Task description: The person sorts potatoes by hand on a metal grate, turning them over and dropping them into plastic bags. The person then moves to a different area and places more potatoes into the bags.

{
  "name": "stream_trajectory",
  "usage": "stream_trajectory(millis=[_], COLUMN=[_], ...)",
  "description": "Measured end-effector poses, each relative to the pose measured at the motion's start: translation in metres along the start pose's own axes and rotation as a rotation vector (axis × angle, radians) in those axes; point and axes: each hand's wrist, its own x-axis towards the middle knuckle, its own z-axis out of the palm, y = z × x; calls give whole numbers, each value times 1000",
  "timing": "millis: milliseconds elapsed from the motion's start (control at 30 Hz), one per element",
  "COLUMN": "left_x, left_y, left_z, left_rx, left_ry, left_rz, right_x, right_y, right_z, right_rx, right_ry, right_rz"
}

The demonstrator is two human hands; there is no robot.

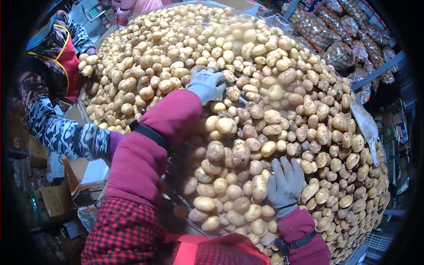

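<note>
My left hand, in a pale grey work glove, reaches out over the middle of a large heap of potatoes. Its thumb and fingers are apart, close beside a potato, and I see nothing held in it. Lower and to the right, my right hand in a grey glove lies on the potatoes with its fingers spread. A potato sits just left of its fingers. Loose potatoes lie in front of my body, some of them dusty with soil.
A co-worker's camouflage sleeve reaches to the heap from the left, near cardboard boxes. Filled net bags are stacked at back right behind a metal bar. A whitish bag or cloth lies on the heap's right edge.
</note>
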Motion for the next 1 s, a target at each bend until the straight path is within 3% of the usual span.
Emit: stream_trajectory(millis=[233, 300, 333, 367, 433, 500, 567, 633, 667, 767, 833, 900, 1000], left_x=[-56, -98, -120, -140, -153, -172, -201, -226, -245, -252, -241, -218, -188], left_y=[-74, -106, -106, -111, -102, -79, -43, 0, 15, -12, -41, -58, -69], left_z=[-54, -62, -76, -86, -106, -110, -106, -85, -70, -34, -27, -27, -29], left_rx=[137, 174, 327, 311, 343, 513, 348, 144, 193, 298, 393, 327, 453], left_ry=[-132, -13, -71, -28, -167, -109, 129, -112, -65, 91, 63, 170, 111], left_rz=[-238, -94, -160, -151, -324, -225, 133, 184, 270, 341, 356, 193, 135], right_x=[-8, -6, -7, -9, -11, -10, -12, -13, -14, -14, -15, -12, -13], right_y=[5, 4, 5, 6, 7, 5, 4, 6, 7, 6, 6, 5, 5], right_z=[2, -1, 0, 1, 2, 1, 4, 5, 6, 3, 0, 2, 4], right_rx=[34, 76, 66, 52, 68, 58, 57, 57, 79, 85, 79, 79, 63], right_ry=[25, 19, 21, 23, 32, 18, 21, 32, 29, 8, -5, -21, -12], right_rz=[-25, -13, -18, -21, -21, -8, 2, 3, 8, 18, 29, 25, 18])
